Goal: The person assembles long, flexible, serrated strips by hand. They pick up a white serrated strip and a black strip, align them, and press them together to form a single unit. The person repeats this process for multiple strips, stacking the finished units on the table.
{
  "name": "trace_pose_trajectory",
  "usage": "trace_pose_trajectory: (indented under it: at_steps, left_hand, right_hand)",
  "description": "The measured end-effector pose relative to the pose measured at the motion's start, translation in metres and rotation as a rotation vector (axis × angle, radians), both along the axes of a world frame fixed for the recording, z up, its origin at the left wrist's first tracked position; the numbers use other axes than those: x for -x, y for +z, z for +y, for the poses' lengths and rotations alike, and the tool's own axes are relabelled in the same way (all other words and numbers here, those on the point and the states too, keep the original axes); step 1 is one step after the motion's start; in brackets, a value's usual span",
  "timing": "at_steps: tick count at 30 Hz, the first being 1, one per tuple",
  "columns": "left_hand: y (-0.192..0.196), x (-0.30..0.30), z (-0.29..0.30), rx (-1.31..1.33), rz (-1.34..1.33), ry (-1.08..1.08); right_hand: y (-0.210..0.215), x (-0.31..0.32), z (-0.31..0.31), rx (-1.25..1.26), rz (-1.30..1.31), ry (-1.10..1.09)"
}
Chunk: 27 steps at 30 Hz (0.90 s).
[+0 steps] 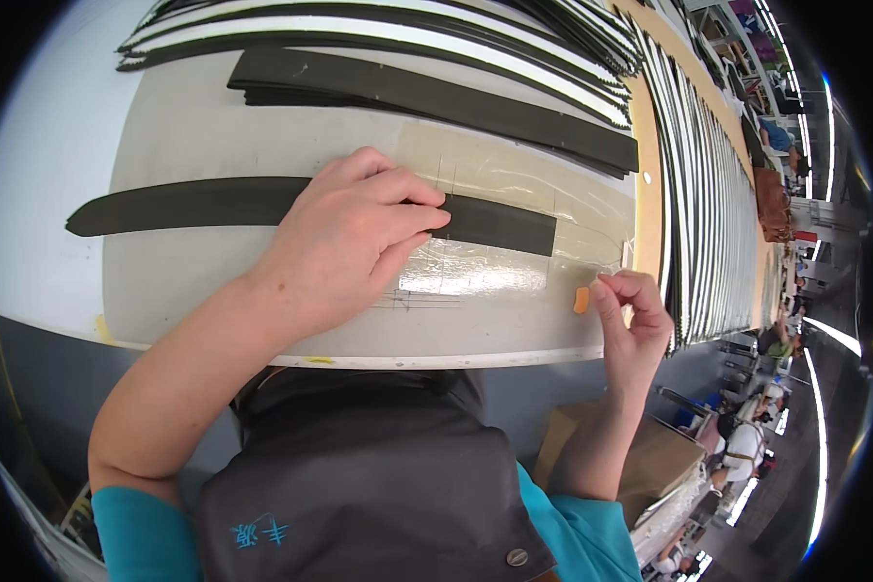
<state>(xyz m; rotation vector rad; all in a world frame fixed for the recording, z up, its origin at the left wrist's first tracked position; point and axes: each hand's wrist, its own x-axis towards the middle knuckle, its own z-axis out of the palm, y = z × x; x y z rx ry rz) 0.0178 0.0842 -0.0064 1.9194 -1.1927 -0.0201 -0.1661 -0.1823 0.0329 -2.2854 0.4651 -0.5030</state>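
A long dark strip [504, 225] lies across the work surface, pointed at its left end and cut square at its right. My left hand [344, 228] rests over its middle, the bent fingertips closed together and pressing on it. Beyond the strip's right end, my right hand [635, 315] is closed in a pinch between thumb and forefinger. What sits in that pinch is too small to make out; a faint thin line runs near it. Just left of those fingertips is a small orange piece [581, 300]. A glossy clear sheet [475, 274] lies under the strip.
Behind the strip lies a short pile of dark strips [436, 102]. Layered black and white strips [378, 37] fill the far side, and another row [703, 194] stands at the right. The table's front edge [398, 362] runs close to my apron.
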Motion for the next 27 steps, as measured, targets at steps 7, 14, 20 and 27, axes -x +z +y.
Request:
trace_pose_trajectory:
  at_steps: [7, 14, 20, 27]
  left_hand:
    - [0.002, 0.003, -0.002, -0.088, -0.15, 0.022]
    - [0.004, 0.01, -0.002, -0.134, -0.222, 0.055]
    - [0.002, 0.023, -0.005, -0.147, -0.241, 0.112]
    - [-0.002, 0.025, -0.002, -0.126, -0.234, 0.121]
  right_hand:
    - [0.013, -0.051, 0.031, 0.435, 0.092, 0.39]
    - [0.013, -0.039, 0.015, 0.655, 0.283, 0.471]
    - [0.019, -0.042, 0.015, 0.65, 0.26, 0.485]
    - [0.028, -0.057, 0.024, 0.72, 0.204, 0.581]
